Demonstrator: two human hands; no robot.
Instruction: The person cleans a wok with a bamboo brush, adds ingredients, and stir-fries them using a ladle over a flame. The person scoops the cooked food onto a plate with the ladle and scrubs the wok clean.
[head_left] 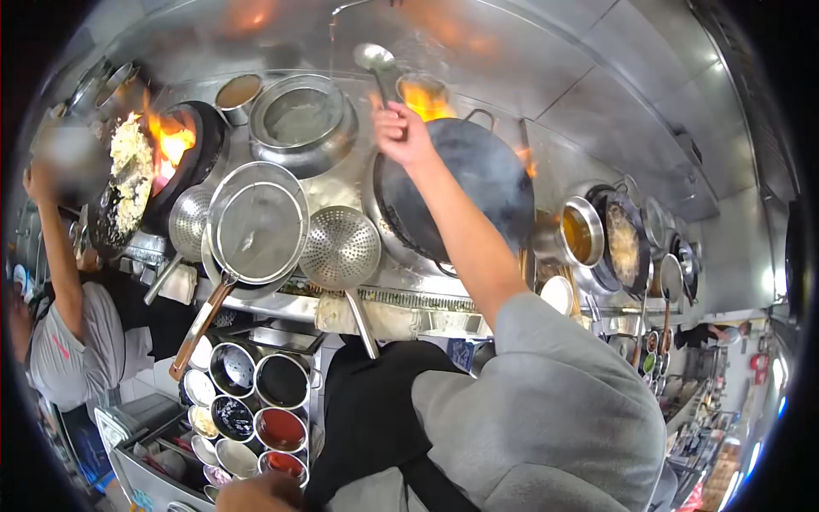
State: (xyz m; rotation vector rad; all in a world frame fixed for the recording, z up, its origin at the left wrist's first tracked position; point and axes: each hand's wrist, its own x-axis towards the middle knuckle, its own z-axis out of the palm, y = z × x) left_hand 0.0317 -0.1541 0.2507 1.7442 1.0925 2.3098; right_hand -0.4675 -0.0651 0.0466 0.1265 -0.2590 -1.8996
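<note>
Ladle [374, 57] stands raised at the far left of the wok [478, 183], the right hand [403, 135] curled around it. Flame [426, 101] close by could scorch that hand if it drifts right. The left hand [258, 493], blurred, its grip impossible to tell, could spill the near red sauce [282, 463] by a careless swing.

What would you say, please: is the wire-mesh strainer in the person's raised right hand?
No, the raised right hand grips a ladle, while the wire-mesh strainer lies apart from it.
</note>
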